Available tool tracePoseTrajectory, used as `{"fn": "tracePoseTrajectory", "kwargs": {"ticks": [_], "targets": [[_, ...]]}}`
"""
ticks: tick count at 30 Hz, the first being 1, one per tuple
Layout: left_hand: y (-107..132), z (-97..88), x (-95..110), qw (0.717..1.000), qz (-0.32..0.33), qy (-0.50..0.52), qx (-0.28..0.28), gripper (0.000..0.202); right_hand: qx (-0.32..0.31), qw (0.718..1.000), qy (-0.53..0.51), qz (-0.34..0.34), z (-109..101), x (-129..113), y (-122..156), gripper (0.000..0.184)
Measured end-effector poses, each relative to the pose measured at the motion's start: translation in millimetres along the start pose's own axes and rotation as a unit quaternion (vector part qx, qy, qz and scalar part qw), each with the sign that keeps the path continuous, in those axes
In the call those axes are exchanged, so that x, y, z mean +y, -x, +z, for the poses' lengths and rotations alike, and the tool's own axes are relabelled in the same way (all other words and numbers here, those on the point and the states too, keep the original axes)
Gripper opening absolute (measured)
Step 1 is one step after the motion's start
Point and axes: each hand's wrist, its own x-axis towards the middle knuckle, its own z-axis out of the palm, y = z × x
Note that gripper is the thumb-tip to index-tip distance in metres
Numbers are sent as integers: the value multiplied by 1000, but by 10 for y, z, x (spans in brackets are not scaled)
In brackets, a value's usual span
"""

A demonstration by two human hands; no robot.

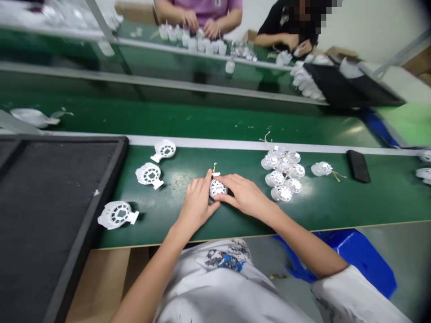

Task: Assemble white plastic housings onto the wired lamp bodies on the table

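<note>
A round white plastic part (218, 189) with a slotted top and thin yellow wires sits on the green table in front of me. My left hand (201, 196) grips its left side, fingers pointing away and thumb at the near edge. From the right, my right hand (239, 194) closes on the same part between thumb and fingers. Right of my hands stands a cluster of similar white parts (284, 166), and one more wired part (322, 169) lies beyond it. To the left are three white ring-shaped housings with tabs, the nearest housing (117, 214) close to a black tray.
The black tray (40, 215) fills the left side. A black phone (358, 166) lies at the right, and a blue plastic stool or bin (363, 255) is below the table edge. Across the line, two people handle white parts (202, 44).
</note>
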Motion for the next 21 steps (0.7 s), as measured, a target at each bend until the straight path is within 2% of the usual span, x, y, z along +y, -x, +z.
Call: {"fn": "tracePoseTrajectory", "kwargs": {"ticks": [4,7,11,13,15,17,20,21], "targets": [[-1,34,-6,1000,-3,6,1,102,19,998,-63,-8,37,28,19,54],[3,21,14,1000,-17,20,-2,98,-1,999,-38,-26,-6,42,-23,52],[-10,-174,2,994,-28,96,-35,95,-13,999,42,-27,-66,-10,-86,47],[-42,-303,-27,980,-41,183,-60,77,-1,998,57,-28,-38,-58,-77,45],[-95,-390,-38,957,-96,269,-53,55,34,998,39,-35,30,-107,-39,45],[-153,-408,-5,930,-142,336,-38,52,88,995,6,-45,113,-145,22,46],[-249,-339,126,896,-122,420,-76,55,163,986,-23,-39,156,-144,169,49],[-304,-307,174,897,-105,419,-91,53,173,984,-17,-35,125,-111,231,48]]}}
